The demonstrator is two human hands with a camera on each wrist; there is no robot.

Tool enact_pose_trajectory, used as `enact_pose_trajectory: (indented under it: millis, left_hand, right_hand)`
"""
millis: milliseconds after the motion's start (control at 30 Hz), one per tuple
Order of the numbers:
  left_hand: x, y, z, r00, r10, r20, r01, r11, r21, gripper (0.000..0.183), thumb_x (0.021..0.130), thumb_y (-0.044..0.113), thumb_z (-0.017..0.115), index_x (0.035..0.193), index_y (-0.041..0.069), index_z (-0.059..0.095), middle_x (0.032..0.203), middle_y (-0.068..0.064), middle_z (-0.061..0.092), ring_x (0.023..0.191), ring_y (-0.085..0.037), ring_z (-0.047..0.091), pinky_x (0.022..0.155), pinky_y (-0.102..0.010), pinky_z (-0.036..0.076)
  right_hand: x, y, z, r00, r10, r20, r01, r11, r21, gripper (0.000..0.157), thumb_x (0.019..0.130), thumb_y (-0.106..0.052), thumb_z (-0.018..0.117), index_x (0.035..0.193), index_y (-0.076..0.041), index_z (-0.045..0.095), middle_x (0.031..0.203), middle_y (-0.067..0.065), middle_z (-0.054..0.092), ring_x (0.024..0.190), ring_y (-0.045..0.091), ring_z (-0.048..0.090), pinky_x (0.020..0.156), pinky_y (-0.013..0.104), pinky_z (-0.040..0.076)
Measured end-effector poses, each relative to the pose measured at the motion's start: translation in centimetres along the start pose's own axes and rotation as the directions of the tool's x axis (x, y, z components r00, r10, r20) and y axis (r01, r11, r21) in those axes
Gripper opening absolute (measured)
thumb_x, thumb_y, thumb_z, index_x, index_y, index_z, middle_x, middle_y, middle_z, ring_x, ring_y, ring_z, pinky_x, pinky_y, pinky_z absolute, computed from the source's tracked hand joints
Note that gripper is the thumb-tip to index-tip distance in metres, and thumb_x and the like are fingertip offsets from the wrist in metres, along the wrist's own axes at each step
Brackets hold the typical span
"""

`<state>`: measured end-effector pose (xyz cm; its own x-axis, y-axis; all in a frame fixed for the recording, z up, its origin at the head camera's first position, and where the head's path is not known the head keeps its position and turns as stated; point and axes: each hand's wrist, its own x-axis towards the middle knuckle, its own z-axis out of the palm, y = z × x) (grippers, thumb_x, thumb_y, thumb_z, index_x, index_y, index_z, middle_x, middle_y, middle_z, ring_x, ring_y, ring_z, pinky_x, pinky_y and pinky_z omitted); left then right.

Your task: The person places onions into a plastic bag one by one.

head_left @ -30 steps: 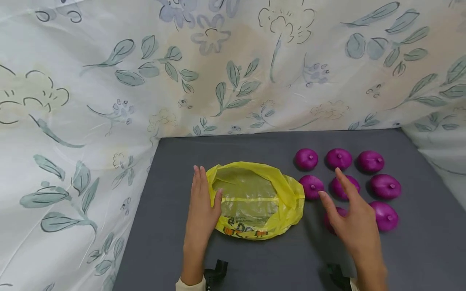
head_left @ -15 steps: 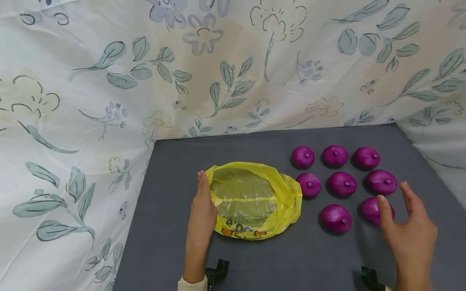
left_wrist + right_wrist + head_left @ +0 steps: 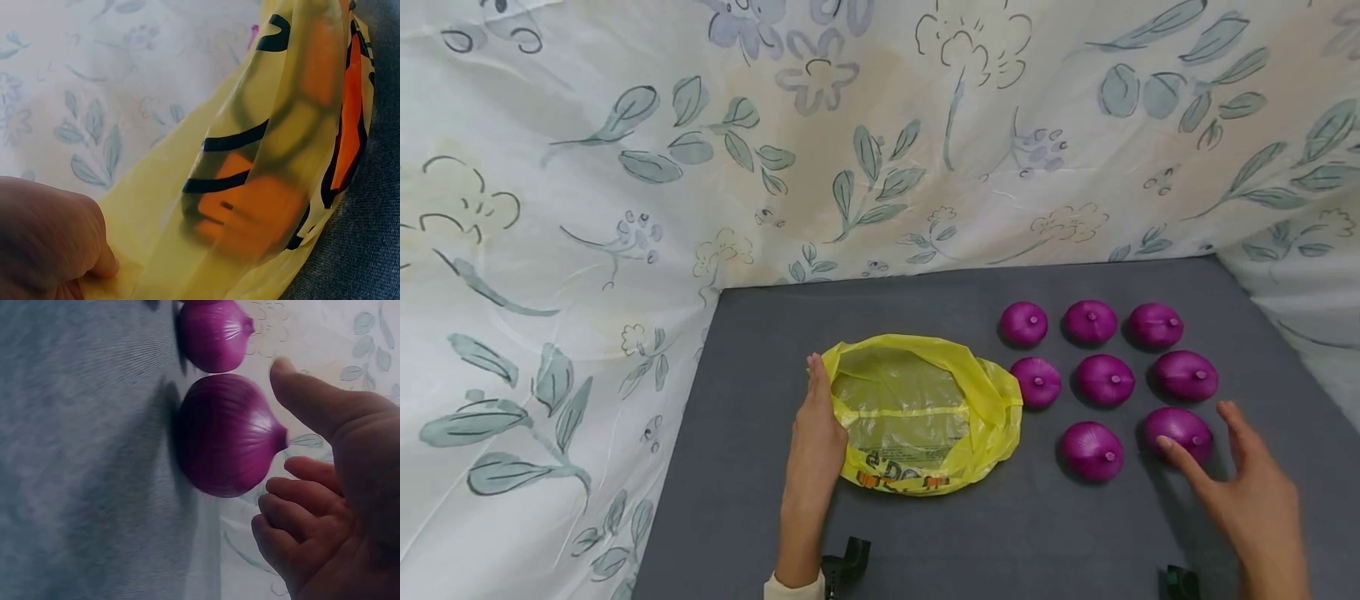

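Fingers and thumb of right hand point(image 3: 1257, 496) spread apart, no grip, at near-right onion point(image 3: 1186, 428) on grey table point(image 3: 962, 550); left hand point(image 3: 817, 433) pinches left rim of yellow bag point(image 3: 1002, 408). Onion could roll if thumb nudges one side; bag mouth could sag if pinch slips. Black-orange print point(image 3: 262, 197) creased, no brand readable.

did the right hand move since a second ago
Yes, to the right: in the head view the right hand partly covered the front-left onion, and now it is clear of that one, at the front-right onion.
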<state>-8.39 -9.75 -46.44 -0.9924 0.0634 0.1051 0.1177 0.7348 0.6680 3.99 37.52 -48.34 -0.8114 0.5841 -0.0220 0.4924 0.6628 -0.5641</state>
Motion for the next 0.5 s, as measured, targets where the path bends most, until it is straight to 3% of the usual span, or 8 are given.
enact_pose_trajectory:
  millis: [200, 267, 300, 367, 500]
  left_hand:
    - [-0.3, -0.6, -0.3, 1.0, -0.002, -0.007, 0.002, 1.0, -0.023, 0.089, 0.099, -0.02, 0.045, 0.171, 0.013, 0.005, 0.159, -0.029, 0.043, 0.041, -0.013, 0.027, 0.045, -0.028, 0.027]
    - [-0.4, -0.8, -0.4, 1.0, -0.001, -0.006, 0.001, 1.0, -0.031, 0.086, 0.1, -0.018, 0.044, 0.171, 0.012, 0.006, 0.134, -0.031, 0.056, 0.041, -0.013, 0.026, 0.045, -0.028, 0.027]
    - [-0.4, -0.8, -0.5, 1.0, 0.002, -0.007, -0.002, 0.999, -0.033, 0.084, 0.1, -0.018, 0.044, 0.171, 0.011, 0.007, 0.132, -0.03, 0.057, 0.041, -0.013, 0.026, 0.045, -0.028, 0.027]
    - [-0.5, -0.9, -0.7, 1.0, 0.007, -0.008, -0.007, 0.999, -0.033, 0.082, 0.101, -0.017, 0.043, 0.171, 0.01, 0.007, 0.109, -0.025, 0.057, 0.041, -0.013, 0.026, 0.045, -0.028, 0.027]
    - [-0.7, -1.2, -1.0, 1.0, 0.018, -0.011, -0.018, 0.999, -0.036, 0.08, 0.103, -0.014, 0.041, 0.171, 0.011, 0.007, 0.095, -0.017, 0.053, 0.041, -0.013, 0.025, 0.045, -0.028, 0.027]
  right_hand:
    - [-0.4, 0.3, 0.7, 0.999, -0.044, 0.015, 0.043, 0.999, 0.02, 0.102, 0.094, -0.049, 0.078, 0.168, -0.005, 0.025, 0.17, 0.025, 0.022, 0.141, 0.06, 0.039, 0.115, 0.07, 0.027]
    - [-0.5, 0.2, 1.0, 0.999, -0.053, 0.001, 0.053, 0.998, 0.026, 0.098, 0.094, -0.046, 0.079, 0.167, -0.004, 0.029, 0.169, 0.026, 0.026, 0.14, 0.059, 0.041, 0.115, 0.068, 0.029]
    - [-0.6, 0.2, 1.1, 0.999, -0.051, -0.007, 0.051, 0.998, 0.031, 0.096, 0.094, -0.044, 0.08, 0.166, -0.004, 0.031, 0.167, 0.026, 0.03, 0.139, 0.058, 0.043, 0.114, 0.068, 0.03]
    - [-0.7, 0.1, 1.3, 0.999, -0.042, -0.021, 0.042, 0.998, 0.04, 0.093, 0.094, -0.042, 0.08, 0.165, -0.004, 0.034, 0.165, 0.028, 0.034, 0.139, 0.057, 0.045, 0.113, 0.066, 0.033]
    - [-1.2, 0.0, 1.7, 0.999, 0.002, -0.039, 0.0, 0.999, 0.05, 0.091, 0.094, -0.043, 0.081, 0.164, -0.006, 0.037, 0.161, 0.031, 0.04, 0.138, 0.056, 0.047, 0.11, 0.065, 0.037]
